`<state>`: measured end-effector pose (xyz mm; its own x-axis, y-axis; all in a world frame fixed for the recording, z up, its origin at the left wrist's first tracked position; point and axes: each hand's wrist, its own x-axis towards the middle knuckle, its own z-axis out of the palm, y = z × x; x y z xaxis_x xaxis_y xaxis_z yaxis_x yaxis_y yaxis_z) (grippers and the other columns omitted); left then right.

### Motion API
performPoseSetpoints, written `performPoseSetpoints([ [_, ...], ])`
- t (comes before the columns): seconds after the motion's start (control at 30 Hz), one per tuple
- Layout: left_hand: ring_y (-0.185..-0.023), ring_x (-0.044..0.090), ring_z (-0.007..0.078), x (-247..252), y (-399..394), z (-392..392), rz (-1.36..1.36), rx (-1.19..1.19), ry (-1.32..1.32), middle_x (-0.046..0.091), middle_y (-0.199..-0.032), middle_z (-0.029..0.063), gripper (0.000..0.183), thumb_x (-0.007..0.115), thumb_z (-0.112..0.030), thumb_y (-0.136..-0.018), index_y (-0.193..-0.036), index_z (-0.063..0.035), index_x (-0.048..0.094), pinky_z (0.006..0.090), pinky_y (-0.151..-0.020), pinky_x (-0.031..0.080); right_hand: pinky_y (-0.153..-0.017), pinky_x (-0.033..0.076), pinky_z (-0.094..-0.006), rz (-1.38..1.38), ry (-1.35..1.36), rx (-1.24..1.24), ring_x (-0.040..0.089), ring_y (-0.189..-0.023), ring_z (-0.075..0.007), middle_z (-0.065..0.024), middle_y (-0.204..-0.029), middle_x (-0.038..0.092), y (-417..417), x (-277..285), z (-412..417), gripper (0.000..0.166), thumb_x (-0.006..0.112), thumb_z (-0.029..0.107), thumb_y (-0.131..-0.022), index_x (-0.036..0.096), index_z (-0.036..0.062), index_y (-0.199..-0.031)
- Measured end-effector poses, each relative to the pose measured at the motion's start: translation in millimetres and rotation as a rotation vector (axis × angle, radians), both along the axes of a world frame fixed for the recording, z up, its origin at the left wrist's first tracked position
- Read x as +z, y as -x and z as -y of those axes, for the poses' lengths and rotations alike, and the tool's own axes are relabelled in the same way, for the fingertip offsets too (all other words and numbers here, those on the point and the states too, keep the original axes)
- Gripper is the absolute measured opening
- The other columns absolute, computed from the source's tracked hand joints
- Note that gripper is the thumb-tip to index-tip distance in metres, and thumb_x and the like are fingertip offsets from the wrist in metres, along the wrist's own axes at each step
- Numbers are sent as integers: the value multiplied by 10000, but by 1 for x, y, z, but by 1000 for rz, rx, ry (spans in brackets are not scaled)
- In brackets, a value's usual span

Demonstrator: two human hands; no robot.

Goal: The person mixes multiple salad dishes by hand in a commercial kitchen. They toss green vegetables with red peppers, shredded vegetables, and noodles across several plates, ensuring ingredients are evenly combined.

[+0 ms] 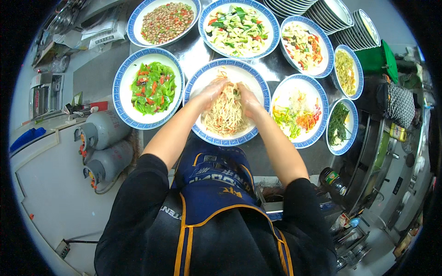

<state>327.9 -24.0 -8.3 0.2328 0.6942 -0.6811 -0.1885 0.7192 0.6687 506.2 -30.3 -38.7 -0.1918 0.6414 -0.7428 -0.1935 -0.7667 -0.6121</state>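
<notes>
A large white bowl with a blue patterned rim (pixel 224 142) stands directly before me. Inside it lies a mound of pale noodle-like shreds (pixel 226 119) mixed with bits of orange and green. From the left, my left hand (pixel 212 93) grips the upper part of the mound. My right hand (pixel 250 100) grips it from the opposite side, so the shreds are pressed between both palms. Both hands look glossy, perhaps in thin clear gloves. Their fingertips are partly hidden in the food.
Around my bowl stand sliced green peppers (pixel 155 88), peanuts (pixel 167 22), cauliflower (pixel 238 31), mixed vegetables (pixel 302 46), piled shredded ingredients (pixel 298 114), yellowish pickles (pixel 344 70) and dark greens (pixel 338 120). Stacked plates (pixel 329 17) rise behind. Gas cylinders (pixel 107 129) lie left; a dark bottle (pixel 333 181) is right.
</notes>
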Motion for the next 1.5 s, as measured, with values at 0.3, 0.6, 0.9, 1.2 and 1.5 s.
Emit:
performPoseSetpoints([
  [0.3, -1358, 548, 334, 52, 36, 56, -900, -916, -868, 446, -1555, 215, 870, 740, -293, -901, -1618, -87, 293, 408, -1036, 540, -1182, 404, -444, 651, -652, 1009, 473, -1433, -358, -257, -1568, 439, -24, 83, 31, 901, 666, 538, -908, 377, -2, -1569],
  [0.6, -1469, 373, 426, 31, 6, 81, -1442, -914, -953, 409, -1594, 147, 565, 649, -204, -894, -1448, -167, 544, 512, -1133, 419, -1187, 400, -444, 1142, -712, 1129, 457, -1437, -443, -264, -1667, 268, 11, 69, 65, 732, 690, 321, -912, 444, 88, -1561],
  [0.9, -1451, 407, 396, 44, 18, 29, -711, -64, -318, 409, -1576, 259, 734, 642, -394, -956, -1518, 24, 423, 429, -1232, 307, -1230, 317, -388, 489, -644, 617, 376, -1507, -366, -244, -1631, 363, 1, 32, -29, 664, 539, 409, -1047, 401, 10, -1559],
  [1.2, -1275, 587, 350, 28, 30, 50, -636, -242, -422, 612, -1374, 231, 621, 581, -450, -993, -1420, 1, 560, 431, -1124, 416, -1189, 357, -407, 526, -754, 899, 423, -1459, -312, -216, -1537, 486, -28, 46, 10, 619, 491, 406, -1081, 430, -11, -1534],
  [1.5, -1066, 634, 188, -23, -3, -19, -147, -211, -116, 670, -1260, 111, 484, 637, -295, -1009, -1404, -29, 552, 331, -923, 515, -1054, 483, -415, 45, -49, -67, 603, -1205, -278, -168, -1355, 608, 32, 19, -5, 508, 422, 376, -1082, 491, 5, -1422],
])
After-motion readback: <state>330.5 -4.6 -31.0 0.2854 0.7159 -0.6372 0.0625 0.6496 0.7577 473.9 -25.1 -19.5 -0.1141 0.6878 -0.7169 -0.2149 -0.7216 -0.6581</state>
